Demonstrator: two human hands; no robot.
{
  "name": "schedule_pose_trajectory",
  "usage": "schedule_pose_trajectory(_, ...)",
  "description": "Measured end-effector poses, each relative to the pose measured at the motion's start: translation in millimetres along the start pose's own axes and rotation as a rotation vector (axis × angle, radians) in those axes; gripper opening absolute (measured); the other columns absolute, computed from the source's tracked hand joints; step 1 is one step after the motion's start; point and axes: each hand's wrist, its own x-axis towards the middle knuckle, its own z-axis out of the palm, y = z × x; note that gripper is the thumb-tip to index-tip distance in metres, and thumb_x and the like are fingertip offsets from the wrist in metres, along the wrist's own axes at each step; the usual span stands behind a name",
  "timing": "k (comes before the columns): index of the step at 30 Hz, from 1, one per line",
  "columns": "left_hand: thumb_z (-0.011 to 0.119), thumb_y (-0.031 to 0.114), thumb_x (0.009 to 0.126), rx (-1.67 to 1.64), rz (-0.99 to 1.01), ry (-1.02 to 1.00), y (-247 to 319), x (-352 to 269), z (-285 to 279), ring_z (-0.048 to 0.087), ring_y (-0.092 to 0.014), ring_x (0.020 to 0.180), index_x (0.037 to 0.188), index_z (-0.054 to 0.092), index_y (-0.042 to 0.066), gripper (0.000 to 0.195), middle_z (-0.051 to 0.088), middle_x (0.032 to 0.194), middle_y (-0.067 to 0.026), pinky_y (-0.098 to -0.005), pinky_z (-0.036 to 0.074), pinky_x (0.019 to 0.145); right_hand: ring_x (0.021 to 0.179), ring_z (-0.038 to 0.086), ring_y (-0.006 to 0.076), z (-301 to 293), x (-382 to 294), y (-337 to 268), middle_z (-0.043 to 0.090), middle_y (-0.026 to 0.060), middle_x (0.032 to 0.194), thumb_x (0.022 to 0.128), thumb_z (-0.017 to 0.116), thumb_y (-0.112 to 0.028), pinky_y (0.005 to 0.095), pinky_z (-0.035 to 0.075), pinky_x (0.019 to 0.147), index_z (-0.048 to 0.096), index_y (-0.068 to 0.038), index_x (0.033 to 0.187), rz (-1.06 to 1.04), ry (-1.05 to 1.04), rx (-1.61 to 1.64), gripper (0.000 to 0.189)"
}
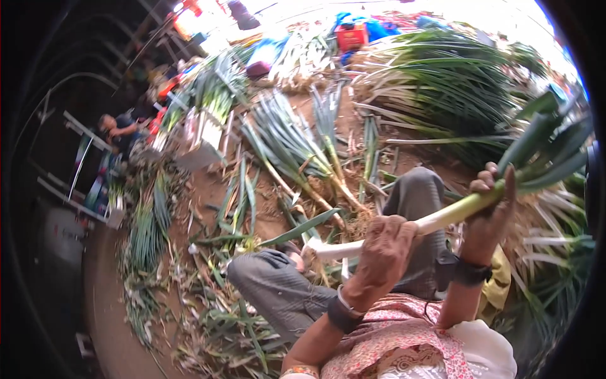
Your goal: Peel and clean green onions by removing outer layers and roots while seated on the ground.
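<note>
A single large leek or thick green onion (438, 220) lies slantwise across my lap, its rooted white end at the left and its dark green leaves fanning out at the upper right. My left hand (386, 246) is closed around the white shaft, knuckles up. Farther up, my right hand (490, 208) grips the pale green part just below the leaves, palm partly under it. The rooted end is near my bent left knee (260, 272). Dark bands circle both wrists.
A big heap of the same plants (440, 85) lies at the upper right. Smaller bunches (303, 147) rest on brown soil ahead. Trimmed leaves (227, 327) litter the ground at lower left. A red box (351, 37) stands far off. Another person (120, 130) is at the upper left.
</note>
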Motion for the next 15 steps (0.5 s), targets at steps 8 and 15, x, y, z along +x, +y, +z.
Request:
schedule_pose_trajectory(8, 0.066, 0.008, 0.072, -0.235, -0.114, -0.051, -14.4, 2.1, -5.7, 0.052, -0.029, 0.083, 0.092, 0.055, 0.003, 0.023, 0.055, 0.085, -0.0118, -0.0391, 0.041, 0.075, 0.065, 0.042, 0.0085, 3.9, -0.8, 5.0, 0.040, 0.0058, 0.084, 0.088, 0.053, -0.016, 0.0199, 0.041, 0.055, 0.036, -0.001, 0.125, -0.001, -0.065, -0.060, 0.043)
schedule_pose_trajectory(15, 0.067, 0.005, 0.071, -0.151, -0.045, 0.021, -23.6, -11.3, -8.6, 0.050, -0.027, 0.075, 0.084, 0.055, 0.003, 0.018, 0.054, 0.080, -0.0098, -0.0358, 0.041, 0.067, 0.063, 0.043, 0.0072, 12.4, -7.2, 19.4, 0.042, 0.0023, 0.080, 0.083, 0.059, -0.012, 0.0191, 0.040, 0.054, 0.036, -0.004, 0.125, -0.006, 0.008, -0.071, 0.048)
